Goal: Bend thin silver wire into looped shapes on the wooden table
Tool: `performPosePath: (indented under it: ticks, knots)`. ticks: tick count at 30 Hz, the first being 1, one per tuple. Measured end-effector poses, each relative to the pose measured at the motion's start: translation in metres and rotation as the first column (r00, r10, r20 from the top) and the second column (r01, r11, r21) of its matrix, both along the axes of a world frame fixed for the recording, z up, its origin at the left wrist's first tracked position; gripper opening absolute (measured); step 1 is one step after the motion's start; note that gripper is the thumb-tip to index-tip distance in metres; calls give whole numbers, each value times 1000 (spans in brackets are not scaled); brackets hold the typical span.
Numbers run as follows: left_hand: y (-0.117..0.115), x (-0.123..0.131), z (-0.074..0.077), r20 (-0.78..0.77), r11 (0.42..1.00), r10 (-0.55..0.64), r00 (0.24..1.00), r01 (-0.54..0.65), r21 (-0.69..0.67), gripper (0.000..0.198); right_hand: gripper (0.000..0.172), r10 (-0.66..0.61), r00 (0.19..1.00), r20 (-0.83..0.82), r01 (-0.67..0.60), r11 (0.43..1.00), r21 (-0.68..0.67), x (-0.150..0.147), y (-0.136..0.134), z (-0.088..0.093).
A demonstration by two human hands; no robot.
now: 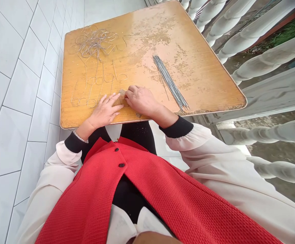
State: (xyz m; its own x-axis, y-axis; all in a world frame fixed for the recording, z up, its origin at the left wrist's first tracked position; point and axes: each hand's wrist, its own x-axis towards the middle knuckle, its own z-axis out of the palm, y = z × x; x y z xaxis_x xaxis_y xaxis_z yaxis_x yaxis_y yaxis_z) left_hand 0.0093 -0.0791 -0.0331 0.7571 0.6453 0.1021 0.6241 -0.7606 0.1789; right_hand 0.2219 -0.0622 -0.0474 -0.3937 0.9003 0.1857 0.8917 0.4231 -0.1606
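Your left hand point(104, 110) lies open, fingers spread on the worn wooden tabletop point(147, 40). Your right hand point(139, 100) curls beside a small tan bit point(122, 92), too small to make out; any grip is hidden. Beyond lie bent wire loops point(94, 86), a straight wire bundle point(169, 81), and a tangled wire heap point(94, 42).

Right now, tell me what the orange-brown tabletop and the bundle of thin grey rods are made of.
The orange-brown tabletop looks like varnished wood veneer, worn pale in patches. The thin grey rods seem dull metal wire; which metal is unclear.
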Motion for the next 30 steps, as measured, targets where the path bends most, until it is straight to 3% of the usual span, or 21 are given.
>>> performPosePath:
  ticks: [10,30]
  knots:
    - [-3,14,5,-31,999,-21,999,22,37,38,30,-93,996,-5,93,995,17,3,-1,-8]
    - [-5,16,-5,-11,999,42,999,-42,-12,44,35,147,987,67,-148,989,12,9,-3,2]
